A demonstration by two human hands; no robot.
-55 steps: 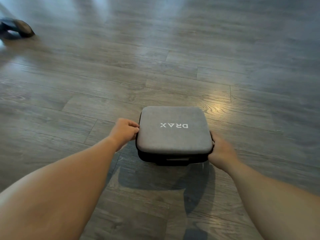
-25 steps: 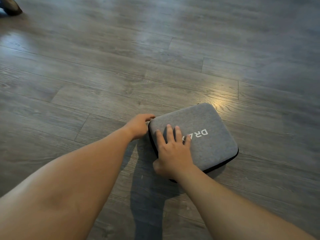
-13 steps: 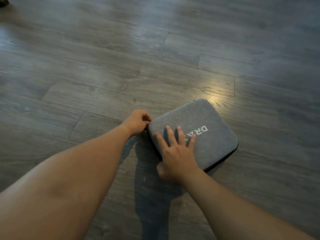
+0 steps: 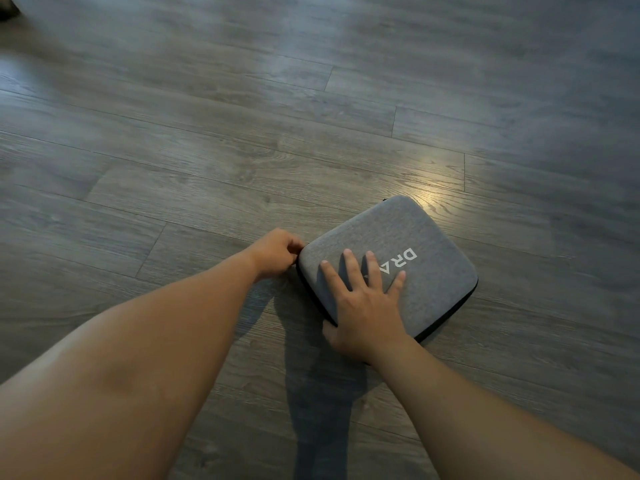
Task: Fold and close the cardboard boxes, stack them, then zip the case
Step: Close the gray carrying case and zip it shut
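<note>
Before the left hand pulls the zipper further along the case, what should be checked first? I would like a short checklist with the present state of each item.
1. Right hand lies flat on the lid of the grey case, fingers spread: ok.
2. Left hand is at the case's left corner with curled fingers: ok.
3. Left hand really pinches the zipper pull: cannot tell, the pull is hidden.
4. Lid sits down on the base along the visible right edge: ok.
5. Zipper already closed on the far side: cannot tell.
6. Case rests flat on the wooden floor: ok.
</note>
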